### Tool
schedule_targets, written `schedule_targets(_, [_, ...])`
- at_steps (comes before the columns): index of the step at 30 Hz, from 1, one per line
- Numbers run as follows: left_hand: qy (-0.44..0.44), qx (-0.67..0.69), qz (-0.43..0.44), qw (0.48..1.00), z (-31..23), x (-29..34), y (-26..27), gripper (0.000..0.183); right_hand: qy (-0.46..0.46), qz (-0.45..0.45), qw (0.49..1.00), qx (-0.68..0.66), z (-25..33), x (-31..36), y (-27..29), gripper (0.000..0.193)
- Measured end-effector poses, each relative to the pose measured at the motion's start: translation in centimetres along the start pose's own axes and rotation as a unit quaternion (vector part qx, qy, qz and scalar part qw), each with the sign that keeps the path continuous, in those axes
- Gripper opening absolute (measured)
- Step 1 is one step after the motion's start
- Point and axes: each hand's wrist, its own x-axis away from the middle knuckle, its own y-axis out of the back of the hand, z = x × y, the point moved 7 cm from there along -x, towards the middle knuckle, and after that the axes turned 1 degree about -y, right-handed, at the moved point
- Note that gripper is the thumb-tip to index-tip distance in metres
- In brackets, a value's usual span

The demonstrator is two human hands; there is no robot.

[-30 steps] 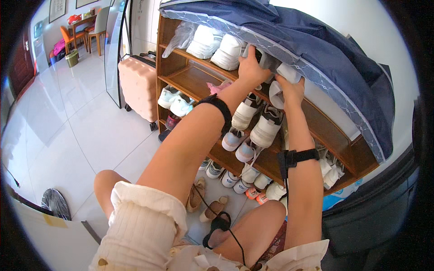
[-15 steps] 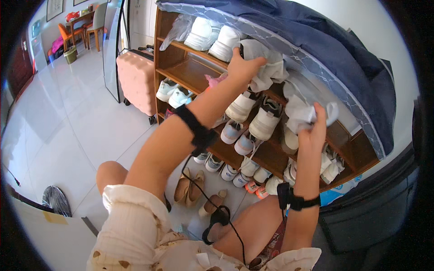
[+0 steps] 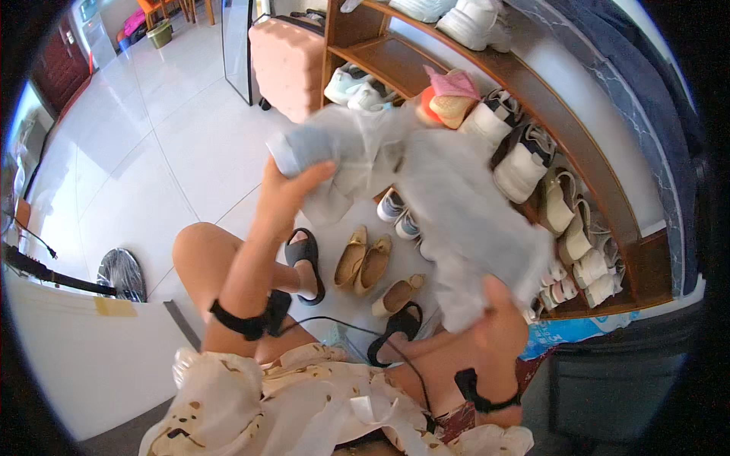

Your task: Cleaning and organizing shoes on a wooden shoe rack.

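The left hand (image 3: 285, 194), left of centre, is closed around the near end of one wrapped bundle (image 3: 353, 152), its thumb laid across a pale bluish-grey, rounded end under translucent white plastic. The right hand (image 3: 496, 311), lower right of centre, pinches the lower end of a second wrapped bundle (image 3: 471, 213), which slants across the middle of the frame; motion blur hides most of its fingers, so their exact placement is hard to make out. The two bundles meet or overlap in view near the centre.

Below them on the tiled floor (image 3: 194, 140) are a pair of tan flats (image 3: 361, 262) side by side and a single beige shoe (image 3: 399, 295), between the person's black slippers (image 3: 306, 266). From upper centre to the right runs a wooden shoe rack (image 3: 655, 266), with white shoes (image 3: 470, 24) high up and a pink cloth (image 3: 458, 82) lower down. A dark blue cover (image 3: 684, 152) hangs at its right. A pink suitcase (image 3: 289, 68) stands just beside the rack, upper left of centre.
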Motion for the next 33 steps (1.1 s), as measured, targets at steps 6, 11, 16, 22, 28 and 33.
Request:
schedule_targets(6, [0.061,-0.254,-0.188,0.947,13.6,-2.0,5.5,0.053,-0.029,0.113,0.986,0.117,-11.5,-7.7,-11.5,0.051])
schedule_targets(11, [0.135,-0.338,-0.21,0.908,24.5,-1.7,10.9,0.054,-0.047,0.104,0.931,0.346,-21.6,-11.1,-13.4,0.07])
schedule_targets(16, [0.158,-0.359,-0.169,0.904,30.0,-1.6,10.4,0.052,0.02,0.081,0.889,0.45,-29.3,-13.0,-12.7,0.074])
schedule_targets(22, [0.189,-0.397,-0.181,0.88,34.1,0.3,14.0,0.063,0.026,0.151,0.869,0.47,-34.3,-12.2,-14.2,0.068])
schedule_targets(28, [0.288,-0.439,-0.084,0.847,37.3,1.3,15.3,0.068,0.015,0.15,0.881,0.448,-37.8,-12.5,-12.0,0.067])
schedule_targets(33, [0.366,-0.435,-0.036,0.822,36.6,1.6,14.1,0.055,0.008,0.227,0.82,0.526,-35.1,-11.9,-11.7,0.062])
